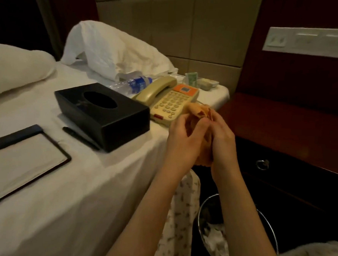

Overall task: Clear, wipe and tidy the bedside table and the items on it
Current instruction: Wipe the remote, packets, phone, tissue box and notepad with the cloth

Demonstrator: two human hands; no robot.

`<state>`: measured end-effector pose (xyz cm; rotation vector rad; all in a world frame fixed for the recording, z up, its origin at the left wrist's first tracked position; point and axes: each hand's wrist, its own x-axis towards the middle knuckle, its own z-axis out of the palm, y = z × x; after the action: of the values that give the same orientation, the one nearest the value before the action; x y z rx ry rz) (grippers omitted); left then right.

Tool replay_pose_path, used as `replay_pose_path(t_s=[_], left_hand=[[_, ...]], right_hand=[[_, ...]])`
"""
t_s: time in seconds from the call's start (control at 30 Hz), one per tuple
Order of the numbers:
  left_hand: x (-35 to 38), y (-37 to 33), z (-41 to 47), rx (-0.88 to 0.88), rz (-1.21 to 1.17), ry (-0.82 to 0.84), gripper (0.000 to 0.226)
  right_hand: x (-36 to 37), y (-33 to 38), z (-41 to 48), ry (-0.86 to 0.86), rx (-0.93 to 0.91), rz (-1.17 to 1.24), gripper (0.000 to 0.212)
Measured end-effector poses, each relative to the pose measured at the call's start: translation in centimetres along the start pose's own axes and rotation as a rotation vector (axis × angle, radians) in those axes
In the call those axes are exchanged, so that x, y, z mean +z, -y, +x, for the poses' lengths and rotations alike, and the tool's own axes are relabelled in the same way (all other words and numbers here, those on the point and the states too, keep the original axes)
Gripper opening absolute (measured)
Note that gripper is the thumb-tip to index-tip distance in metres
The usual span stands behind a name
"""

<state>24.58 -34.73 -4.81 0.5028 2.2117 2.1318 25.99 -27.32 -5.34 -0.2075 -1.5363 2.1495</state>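
An orange cloth [201, 111] is bunched between my left hand [183, 140] and my right hand [223, 142], both closed on it above the bed's edge. Several items lie on the white bed sheet [74, 191]: a black tissue box [103, 115], a beige telephone [169, 100] with an orange label, a clear water bottle [133, 83] lying on its side, a black pen [80, 138], and a black-framed notepad [25, 164]. The dark wooden bedside table [292, 123] stands at the right, its top bare where I see it.
A metal waste bin [218, 226] with crumpled paper sits on the floor below my arms. The table's drawer has a ring pull [262, 164]. A small tray [207, 84] and a green packet [191, 78] lie behind the phone. White pillows [113, 48] rest against the headboard.
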Motion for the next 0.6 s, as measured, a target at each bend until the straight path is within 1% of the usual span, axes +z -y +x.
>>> replay_pose_path(t_s=[0.03, 0.1, 0.17, 0.23, 0.3, 0.33, 0.4, 0.47, 0.53, 0.6], left_hand=[[0.9, 0.3, 0.1, -0.003, -0.070, 0.029, 0.024], [2.9, 0.9, 0.5, -0.040, -0.182, 0.091, 0.027], [4.5, 1.6, 0.8, -0.090, -0.229, 0.138, 0.024], [6.1, 2.2, 1.2, -0.156, -0.288, 0.170, 0.014], [7.5, 2.6, 1.5, -0.200, -0.299, 0.199, 0.020], [8.1, 2.8, 1.6, -0.217, -0.293, 0.220, 0.024], [9.5, 2.8, 1.7, -0.247, -0.314, 0.287, 0.026], [10.7, 2.6, 1.9, -0.301, -0.385, 0.360, 0.027], [12.1, 2.3, 2.1, -0.394, -0.483, 0.412, 0.028], [13.4, 2.1, 2.4, -0.503, -0.548, 0.457, 0.031]], right_hand=[[-0.9, 0.2, 0.0, -0.023, -0.015, -0.003, 0.030], [-3.0, 0.4, -0.2, -0.079, -0.028, -0.035, 0.023], [-4.3, 0.5, -0.4, -0.112, -0.058, -0.158, 0.018], [-5.7, 0.5, -0.5, -0.144, -0.099, -0.299, 0.023], [-7.0, 0.5, -0.4, -0.201, -0.107, -0.340, 0.027], [-7.8, 0.5, -0.4, -0.225, -0.095, -0.334, 0.026], [-9.2, 0.9, -0.4, -0.269, -0.022, -0.241, 0.019], [-10.7, 1.6, -0.2, -0.336, 0.042, -0.151, 0.024], [-12.2, 2.3, 0.0, -0.432, 0.065, -0.155, 0.025], [-13.6, 3.0, 0.2, -0.504, 0.082, -0.155, 0.018]])
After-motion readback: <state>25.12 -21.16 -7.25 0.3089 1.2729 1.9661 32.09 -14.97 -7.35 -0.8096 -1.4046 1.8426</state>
